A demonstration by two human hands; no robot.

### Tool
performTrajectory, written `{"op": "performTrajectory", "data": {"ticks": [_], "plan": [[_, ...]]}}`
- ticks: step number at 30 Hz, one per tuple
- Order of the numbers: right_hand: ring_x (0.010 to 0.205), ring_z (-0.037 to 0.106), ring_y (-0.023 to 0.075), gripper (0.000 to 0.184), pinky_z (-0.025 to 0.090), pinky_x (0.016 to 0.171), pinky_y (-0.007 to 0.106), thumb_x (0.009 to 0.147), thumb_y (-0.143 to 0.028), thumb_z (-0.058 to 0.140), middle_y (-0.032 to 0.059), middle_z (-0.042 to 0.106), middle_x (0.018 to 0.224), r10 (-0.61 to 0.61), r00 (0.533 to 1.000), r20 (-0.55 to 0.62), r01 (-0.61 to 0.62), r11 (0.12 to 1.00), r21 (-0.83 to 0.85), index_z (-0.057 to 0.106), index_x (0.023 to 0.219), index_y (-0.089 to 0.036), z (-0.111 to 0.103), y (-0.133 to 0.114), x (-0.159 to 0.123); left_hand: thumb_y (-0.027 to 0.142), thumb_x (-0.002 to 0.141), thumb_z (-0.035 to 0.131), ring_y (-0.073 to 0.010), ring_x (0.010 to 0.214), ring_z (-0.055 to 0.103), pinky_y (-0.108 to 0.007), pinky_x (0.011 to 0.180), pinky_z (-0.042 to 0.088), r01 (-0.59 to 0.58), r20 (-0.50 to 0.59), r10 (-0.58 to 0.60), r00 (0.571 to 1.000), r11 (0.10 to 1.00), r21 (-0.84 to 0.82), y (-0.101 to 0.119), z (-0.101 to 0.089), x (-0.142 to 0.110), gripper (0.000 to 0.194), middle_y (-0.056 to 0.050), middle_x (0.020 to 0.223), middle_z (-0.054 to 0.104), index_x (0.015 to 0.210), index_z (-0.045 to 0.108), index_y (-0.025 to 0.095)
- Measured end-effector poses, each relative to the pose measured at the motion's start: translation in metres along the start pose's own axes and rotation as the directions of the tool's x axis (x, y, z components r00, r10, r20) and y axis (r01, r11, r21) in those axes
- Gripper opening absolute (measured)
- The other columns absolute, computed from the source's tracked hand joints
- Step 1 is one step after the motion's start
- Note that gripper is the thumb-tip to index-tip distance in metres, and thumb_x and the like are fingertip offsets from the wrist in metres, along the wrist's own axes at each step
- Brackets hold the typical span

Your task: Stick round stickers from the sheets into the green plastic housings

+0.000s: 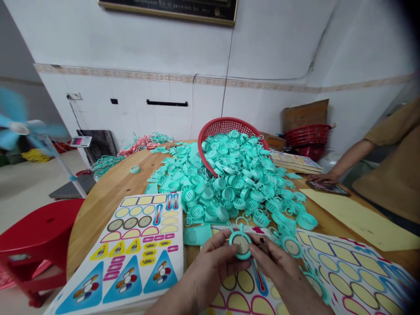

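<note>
My left hand and my right hand meet at the near edge of the round wooden table. Together they pinch a small round teal plastic piece with a beige sticker on its face. Both hands have their fingers closed on its rim. Under them lies a sticker sheet with yellow shapes. Just beyond the hands spreads a big heap of teal plastic pieces. A second teal piece with a sticker lies to the right of my hands.
A tipped red basket spills the heap. Sticker sheets lie at left and right. Another person's hand rests by a phone at right. A red stool and a spinning fan stand at left.
</note>
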State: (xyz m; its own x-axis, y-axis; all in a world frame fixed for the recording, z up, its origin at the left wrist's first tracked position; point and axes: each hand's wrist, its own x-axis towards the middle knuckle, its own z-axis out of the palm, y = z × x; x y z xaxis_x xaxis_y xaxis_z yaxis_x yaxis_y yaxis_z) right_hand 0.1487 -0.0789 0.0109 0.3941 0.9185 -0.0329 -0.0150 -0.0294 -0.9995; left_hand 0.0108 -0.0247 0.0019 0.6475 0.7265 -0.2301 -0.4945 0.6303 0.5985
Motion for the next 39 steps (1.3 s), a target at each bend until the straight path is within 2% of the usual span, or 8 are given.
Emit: {"op": "performTrajectory", "data": {"ticks": [3,8,11,14,20,31,35,39], "plan": [[0.096,0.064,0.0262,0.034,0.051,0.083,0.033,0.068,-0.046,0.073,0.0026,0.072,0.083,0.023,1.0,-0.01,-0.023,1.0,0.018,0.073,0.094,-0.025,-0.0004,0.0001,0.0003,0.016,0.075,0.067,-0.0174,0.078,0.064,-0.031,0.071,0.051,0.008,-0.023,-0.008,1.0,1.0,0.017,-0.0001,-0.0024,0.0017,0.035,-0.011,0.096,0.065,0.108,0.057,0.011],[0.074,0.064,0.0187,0.038,0.051,0.082,0.029,0.067,-0.049,0.073,-0.0017,0.069,0.072,0.084,0.996,-0.01,-0.084,0.996,0.016,0.073,0.097,-0.025,-0.0016,0.0014,0.0009,0.018,0.076,0.067,-0.0151,0.072,0.063,-0.026,0.063,0.05,0.015,-0.016,-0.015,1.0,0.999,0.028,0.0015,-0.0002,0.0014,0.032,-0.012,0.096,0.066,0.105,0.058,0.009],[0.083,0.065,0.0198,0.038,0.05,0.083,0.028,0.067,-0.048,0.074,-0.0009,0.071,0.078,0.08,0.997,-0.017,-0.08,0.996,0.041,0.073,0.096,-0.025,-0.0014,0.0027,0.0015,0.017,0.078,0.065,-0.0147,0.073,0.064,-0.026,0.066,0.051,0.022,0.008,-0.023,1.0,0.999,0.037,0.0017,0.0015,0.0011,0.027,-0.012,0.097,0.066,0.103,0.059,0.009],[0.094,0.063,0.0232,0.036,0.05,0.082,0.028,0.064,-0.047,0.074,-0.0003,0.071,0.078,0.079,0.996,-0.044,-0.078,0.997,0.025,0.074,0.092,-0.024,-0.0002,0.0018,0.0019,0.017,0.081,0.062,-0.0189,0.082,0.067,-0.027,0.069,0.052,0.039,0.019,-0.04,0.999,0.998,0.051,0.0009,0.0018,0.0012,0.024,-0.013,0.1,0.068,0.104,0.059,0.01],[0.095,0.063,0.0254,0.038,0.051,0.08,0.029,0.064,-0.046,0.072,-0.0007,0.068,0.066,0.088,0.992,-0.086,-0.089,0.996,-0.009,0.074,0.093,-0.022,0.0014,0.0002,0.0016,0.018,0.086,0.053,-0.0219,0.088,0.069,-0.026,0.069,0.053,0.064,0.044,-0.069,0.997,0.993,0.095,-0.0007,0.0018,0.0011,0.024,-0.016,0.105,0.068,0.108,0.058,0.008],[0.092,0.066,0.0269,0.048,0.051,0.082,0.033,0.068,-0.053,0.068,0.0047,0.073,0.083,0.137,0.99,-0.025,-0.138,0.99,-0.035,0.071,0.103,-0.02,-0.0038,0.0008,0.0014,0.019,0.089,0.049,-0.0246,0.09,0.069,-0.031,0.076,0.054,0.111,0.067,-0.119,0.991,0.988,0.109,-0.0013,0.0023,0.0002,0.022,-0.018,0.109,0.067,0.106,0.057,0.008],[0.101,0.063,0.0283,0.055,0.051,0.082,0.033,0.067,-0.057,0.067,0.0056,0.073,0.095,0.164,0.984,-0.066,-0.169,0.983,-0.076,0.068,0.108,-0.021,-0.0057,0.0033,0.0015,0.019,0.089,0.048,-0.025,0.091,0.069,-0.032,0.077,0.054,0.122,0.069,-0.129,0.989,0.987,0.103,-0.0014,0.0016,0.0002,0.022,-0.019,0.11,0.066,0.107,0.055,0.008],[0.104,0.061,0.0286,0.051,0.049,0.088,0.034,0.067,-0.056,0.068,0.0044,0.073,0.088,0.124,0.99,-0.075,-0.129,0.988,-0.079,0.071,0.104,-0.02,-0.0061,0.0045,0.0017,0.019,0.089,0.049,-0.0254,0.09,0.069,-0.033,0.078,0.054,0.114,0.071,-0.122,0.99,0.988,0.102,-0.0024,0.0002,0.0012,0.021,-0.019,0.109,0.067,0.105,0.055,0.008]]}}
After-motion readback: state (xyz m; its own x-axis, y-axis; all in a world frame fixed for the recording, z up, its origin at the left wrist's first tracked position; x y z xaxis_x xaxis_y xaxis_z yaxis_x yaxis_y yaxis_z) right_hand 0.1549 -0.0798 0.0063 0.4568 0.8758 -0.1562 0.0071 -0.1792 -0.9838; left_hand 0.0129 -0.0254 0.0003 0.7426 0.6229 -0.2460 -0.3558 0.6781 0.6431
